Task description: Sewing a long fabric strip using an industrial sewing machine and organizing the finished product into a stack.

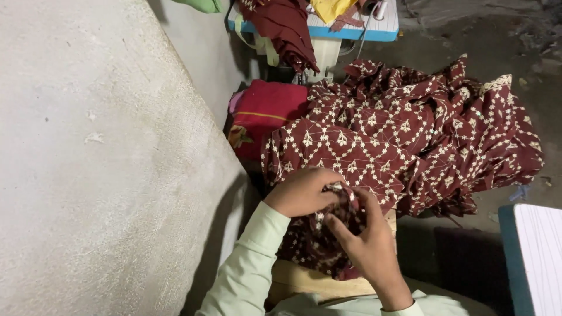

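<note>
My left hand (301,192) and right hand (366,246) both pinch a bunched fold of the maroon embroidered cloth (404,134) over my lap. The cloth spreads ahead, apparently onto the floor (497,35), beside a red bundle (266,114).

Grey concrete floor (503,41), dusty, with small scraps of litter toward the far right. Lying directly on it: a large heap of maroon embroidered fabric (421,129), cream diamond-and-floral pattern, bunched in deep folds, its near end running up onto a pale wooden seat or board (316,280) in the foreground. Just left of the heap, touching it, a folded red cloth (266,114) with an orange stripe, against the rough plastered wall. Farther back, a blue-edged white sewing table (374,26) stands on the floor, carrying draped maroon and yellow cloth. Another blue-edged table corner (535,257) at right.
</note>
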